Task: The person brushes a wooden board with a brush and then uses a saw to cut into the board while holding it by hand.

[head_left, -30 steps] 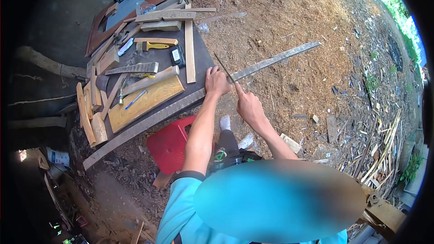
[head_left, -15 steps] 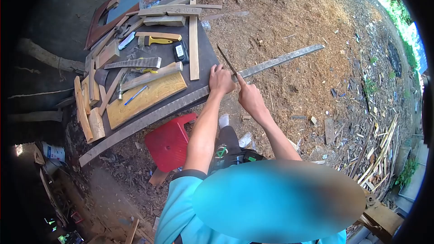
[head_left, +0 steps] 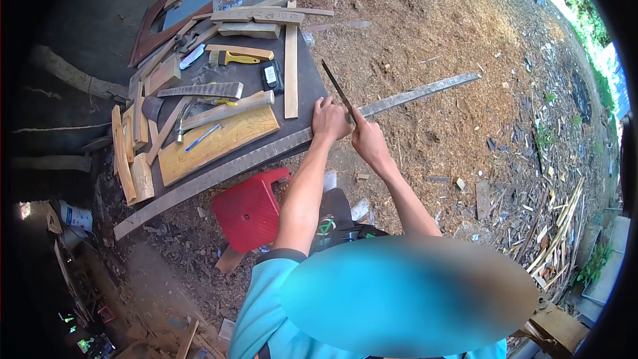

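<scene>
A long grey, weathered wooden strip (head_left: pixel 425 93) lies along the table's near edge and juts out past its right corner. My left hand (head_left: pixel 330 119) grips the strip at that corner, with its fingers over the top. Just to the right, my right hand (head_left: pixel 369 143) is closed around the near end of a saw (head_left: pixel 337 85), its handle hidden in my fist. The narrow dark blade points away and to the left, crossing the strip close beside my left hand. Whether the teeth have cut in cannot be made out.
The dark table (head_left: pixel 307 96) holds a yellow-handled brush (head_left: pixel 239 58), a black case (head_left: pixel 271 76), a hammer (head_left: pixel 179 131), a blue pen (head_left: pixel 203 137) and several wood pieces. A red stool (head_left: pixel 247 209) stands below the near edge. Wood shavings (head_left: pixel 425 33) cover the ground.
The whole view has shifted slightly. Both hands keep their grips, and the saw has moved only a little along its line, its tip slightly farther away.
</scene>
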`<state>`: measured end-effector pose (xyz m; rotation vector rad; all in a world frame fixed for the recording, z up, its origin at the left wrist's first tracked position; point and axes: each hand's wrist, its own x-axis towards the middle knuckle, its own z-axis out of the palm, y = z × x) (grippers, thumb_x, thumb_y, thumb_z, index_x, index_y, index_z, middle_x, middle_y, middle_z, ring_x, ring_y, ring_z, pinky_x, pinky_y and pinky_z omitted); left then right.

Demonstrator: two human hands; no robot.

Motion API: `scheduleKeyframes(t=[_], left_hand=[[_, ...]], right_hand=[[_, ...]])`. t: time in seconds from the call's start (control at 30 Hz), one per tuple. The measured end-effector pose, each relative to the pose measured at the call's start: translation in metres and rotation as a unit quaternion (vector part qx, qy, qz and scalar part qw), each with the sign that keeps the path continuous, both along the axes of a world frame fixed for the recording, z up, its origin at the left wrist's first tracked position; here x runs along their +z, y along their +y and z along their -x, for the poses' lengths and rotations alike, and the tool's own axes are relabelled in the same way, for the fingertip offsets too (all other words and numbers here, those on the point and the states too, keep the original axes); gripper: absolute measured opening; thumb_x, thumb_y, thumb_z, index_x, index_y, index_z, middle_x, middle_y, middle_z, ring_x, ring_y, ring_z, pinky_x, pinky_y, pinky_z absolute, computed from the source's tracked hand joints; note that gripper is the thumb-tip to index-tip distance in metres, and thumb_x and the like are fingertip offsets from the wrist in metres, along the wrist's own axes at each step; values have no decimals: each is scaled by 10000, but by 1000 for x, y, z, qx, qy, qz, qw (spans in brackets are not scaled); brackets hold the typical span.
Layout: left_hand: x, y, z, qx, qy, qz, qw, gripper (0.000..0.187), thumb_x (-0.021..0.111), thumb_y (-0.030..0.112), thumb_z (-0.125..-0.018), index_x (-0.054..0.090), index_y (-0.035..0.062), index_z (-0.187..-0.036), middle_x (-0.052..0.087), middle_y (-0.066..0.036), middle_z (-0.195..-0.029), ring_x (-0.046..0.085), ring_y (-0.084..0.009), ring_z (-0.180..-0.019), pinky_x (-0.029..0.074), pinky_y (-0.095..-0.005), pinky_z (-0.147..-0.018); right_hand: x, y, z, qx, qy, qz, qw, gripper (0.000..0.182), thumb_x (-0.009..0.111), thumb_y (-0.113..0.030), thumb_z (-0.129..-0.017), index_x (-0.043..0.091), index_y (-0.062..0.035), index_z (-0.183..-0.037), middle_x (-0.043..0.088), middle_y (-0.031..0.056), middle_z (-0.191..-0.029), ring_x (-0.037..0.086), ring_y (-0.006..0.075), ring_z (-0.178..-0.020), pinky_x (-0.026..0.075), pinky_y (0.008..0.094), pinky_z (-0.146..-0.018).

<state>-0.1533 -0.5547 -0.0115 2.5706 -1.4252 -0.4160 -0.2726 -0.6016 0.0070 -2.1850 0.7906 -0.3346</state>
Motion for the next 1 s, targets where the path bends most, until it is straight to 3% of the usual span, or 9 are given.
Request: scheduleKeyframes(t=[0.3, 0.5, 0.73, 0.9, 1.0], left_hand=[[-3, 0, 0, -1, -11, 11, 1000, 256, 650, 255, -649, 694, 40, -781, 634, -136, -997, 424, -218, -1192, 225, -374, -1043], [5, 0, 1, 1, 0, -7, 1000, 233, 640, 242, -665, 694, 38, -763, 635, -127, -996, 426, -216, -1190, 229, -375, -1038], [0, -1, -1, 2, -1, -18, 1000, 265, 621, 264, -696, 687, 16, -763, 634, -129, -995, 421, -216, -1194, 222, -372, -1044], [-4, 0, 0, 7, -24, -9, 1000, 235, 630, 225, -652, 686, 38, -784, 647, -119, -971, 448, -218, -1174, 237, -381, -1041], [-3, 0, 0, 8, -13, 2, 1000, 238, 629, 221, -646, 687, 40, -789, 644, -125, -980, 443, -219, -1178, 235, -383, -1043]], right_hand=[[-1, 2, -4, 15, 39, 31, 999, 546, 480, -3, -721, 403, -13, -1261, 581, 286, -689, 595, 437, -693, 466, 523, -635], [-6, 0, -4, 20, 4, 29, 999, 539, 482, 4, -733, 398, -13, -1265, 587, 275, -694, 595, 436, -675, 473, 511, -616], [4, 13, 7, 36, 62, 82, 994, 634, 481, 38, -717, 309, -15, -1325, 586, 282, -702, 598, 422, -650, 480, 494, -582], [13, 21, 19, 41, 117, 85, 989, 650, 469, 56, -706, 294, -3, -1329, 571, 293, -665, 597, 418, -629, 474, 495, -555], [3, 13, 15, 46, 67, 63, 995, 647, 462, 61, -703, 295, 5, -1325, 563, 282, -630, 594, 419, -616, 473, 491, -556]])
